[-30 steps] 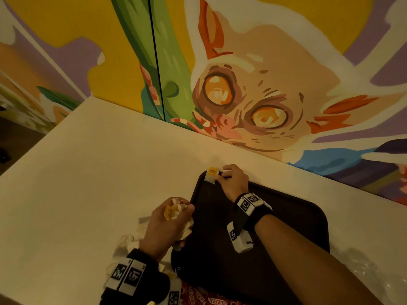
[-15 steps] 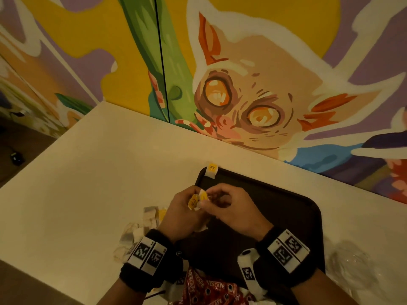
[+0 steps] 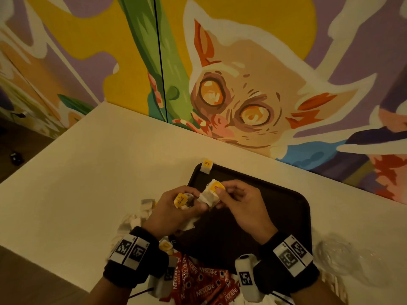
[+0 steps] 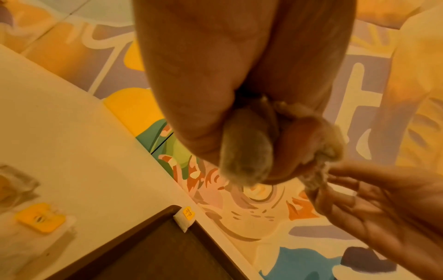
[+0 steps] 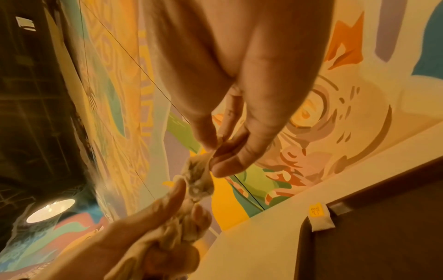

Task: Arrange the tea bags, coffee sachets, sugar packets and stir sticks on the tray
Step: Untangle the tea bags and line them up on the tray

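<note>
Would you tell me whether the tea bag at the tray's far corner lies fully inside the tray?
No. The tea bag straddles the tray rim at its far left corner, its yellow tag end over the table.

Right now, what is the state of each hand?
Left hand: holds a bunch of tea bags.
Right hand: pinches one tea bag from that bunch.
</note>
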Demonstrator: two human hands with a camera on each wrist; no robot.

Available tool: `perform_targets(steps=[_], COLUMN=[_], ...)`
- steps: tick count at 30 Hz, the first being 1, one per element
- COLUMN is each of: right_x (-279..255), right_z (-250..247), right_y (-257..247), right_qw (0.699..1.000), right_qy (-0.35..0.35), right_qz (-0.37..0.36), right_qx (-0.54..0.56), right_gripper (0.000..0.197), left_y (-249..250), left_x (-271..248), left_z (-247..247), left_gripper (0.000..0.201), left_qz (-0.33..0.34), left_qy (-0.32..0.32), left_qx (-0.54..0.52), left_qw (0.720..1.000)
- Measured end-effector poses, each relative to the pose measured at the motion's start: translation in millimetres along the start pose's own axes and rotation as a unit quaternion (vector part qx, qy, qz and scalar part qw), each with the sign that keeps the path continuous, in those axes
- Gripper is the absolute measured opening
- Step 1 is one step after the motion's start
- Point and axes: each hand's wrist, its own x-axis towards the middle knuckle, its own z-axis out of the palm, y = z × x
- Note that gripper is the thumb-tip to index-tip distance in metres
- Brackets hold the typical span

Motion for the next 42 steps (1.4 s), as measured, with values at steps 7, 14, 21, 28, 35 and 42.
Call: perform_targets(steps=[7, 14, 21, 28, 35, 42], right_x=[-9, -14, -14, -16, -23, -23], right_z=[-4, 1, 1, -9, -4, -1], right_y=[-3, -6, -7, -14, -14, -20], right_qw=[0.998, 0.997, 0.998, 0.999, 0.998, 0.994], right_qy=[-0.051, -0.047, 0.007, 0.000, -0.032, -0.039], right_qz=[-0.011, -0.007, 0.022, 0.001, -0.059, 0.044], right_qx=[0.020, 0.060, 0.060, 0.033, -0.007, 0.094], right_gripper=[0.019, 0.016, 0.011, 0.013, 0.010, 0.026], left_y=[15, 16, 20, 20, 37, 37], left_x=[-2, 1, -4, 0, 5, 6], left_z=[-2, 4, 7, 0, -2, -4], left_gripper=[0.031, 0.032, 0.033, 0.016, 0.016, 0.005], left_qz=[-0.024, 0.005, -0.036, -0.010, 0.062, 0.108], left_qy=[-0.016, -0.060, -0.025, 0.062, -0.047, -0.048], left_qx=[-0.052, 0.012, 0.006, -0.007, 0.120, 0.196], left_qw=[0.998, 0.998, 0.999, 0.998, 0.990, 0.973])
